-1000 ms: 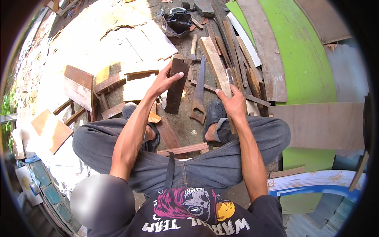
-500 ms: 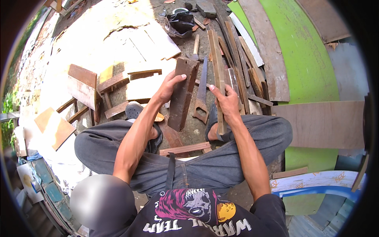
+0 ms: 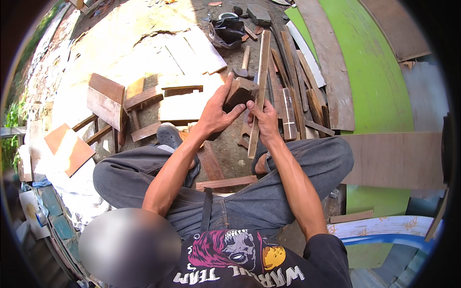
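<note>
The left hand (image 3: 214, 113) clasps a dark block (image 3: 244, 90) between thumb and fingers. The right hand (image 3: 265, 125) pinches a pale strip (image 3: 263, 60), its thumb close to the block; contact is unclear. The block looks stiff and fairly heavy, best gripped across its sides; the strip looks light, rigid, perhaps splintery, best held mid-length. Below the fingers, a saw (image 3: 245, 129), partly hidden, lies on rough ground (image 3: 234, 157). Beyond the fingertips are a hammer (image 3: 246, 57) and black bag (image 3: 225, 34); rightward, planks (image 3: 294, 72) and a green panel (image 3: 379, 72).
</note>
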A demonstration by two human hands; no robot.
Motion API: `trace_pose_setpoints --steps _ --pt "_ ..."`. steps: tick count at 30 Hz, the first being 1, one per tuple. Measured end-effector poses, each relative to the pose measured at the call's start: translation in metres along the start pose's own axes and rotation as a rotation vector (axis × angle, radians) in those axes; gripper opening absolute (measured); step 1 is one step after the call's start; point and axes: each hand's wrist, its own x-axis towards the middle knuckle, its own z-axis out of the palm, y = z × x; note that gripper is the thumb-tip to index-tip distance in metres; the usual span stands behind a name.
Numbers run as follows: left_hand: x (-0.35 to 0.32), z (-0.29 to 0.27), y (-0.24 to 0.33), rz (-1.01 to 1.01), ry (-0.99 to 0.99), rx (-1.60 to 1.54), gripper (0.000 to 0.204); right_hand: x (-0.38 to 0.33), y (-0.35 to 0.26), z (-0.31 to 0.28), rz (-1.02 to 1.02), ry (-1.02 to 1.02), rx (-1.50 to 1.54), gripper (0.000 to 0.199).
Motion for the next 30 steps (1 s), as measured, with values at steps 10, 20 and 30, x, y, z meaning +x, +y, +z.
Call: trace_pose_setpoints --steps 10,20,30 --pt "-0.003 -0.011 0.019 -0.055 0.091 0.087 0.082 0.010 -0.005 0.016 0.003 -0.076 0.139 0.041" --pt "-0.025 -0.003 0.008 -0.519 0.302 -0.276 0.065 0.017 0.049 0.055 -0.175 0.147 0.018 0.047" --pt "-0.051 0.006 -0.039 -0.606 0.380 -0.287 0.066 0.007 0.093 0.055 -0.141 0.079 -0.163 0.037"
